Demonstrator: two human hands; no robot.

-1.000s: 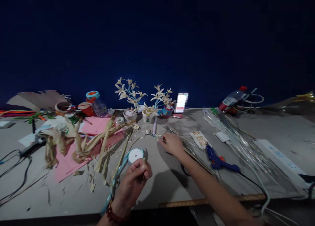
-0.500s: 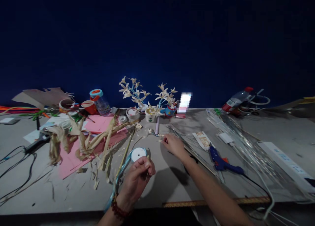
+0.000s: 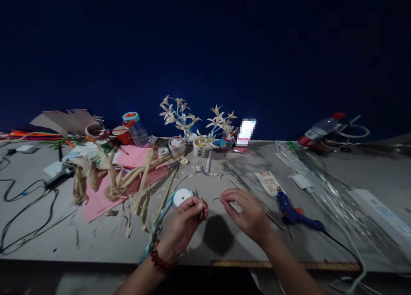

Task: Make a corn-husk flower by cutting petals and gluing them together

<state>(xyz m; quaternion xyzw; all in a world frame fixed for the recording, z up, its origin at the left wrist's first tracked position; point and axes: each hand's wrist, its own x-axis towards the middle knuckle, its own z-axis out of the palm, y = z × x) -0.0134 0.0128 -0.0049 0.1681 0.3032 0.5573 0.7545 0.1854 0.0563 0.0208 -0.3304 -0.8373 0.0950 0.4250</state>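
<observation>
both hands (image 3: 185, 218) (image 3: 246, 211) pinch thin strips (image 3: 202, 199) (image 3: 216, 199) over a littered grey table (image 3: 109, 243); dark blue backdrop (image 3: 205, 46) behind.

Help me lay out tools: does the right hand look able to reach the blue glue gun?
Probably yes: only thin rods lie between the right hand and blue glue gun, though the fingers pinch a thin strip.

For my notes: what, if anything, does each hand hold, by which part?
Right hand: a thin strip, seemingly by one end. Left hand: a small piece, its held part hidden.
</observation>
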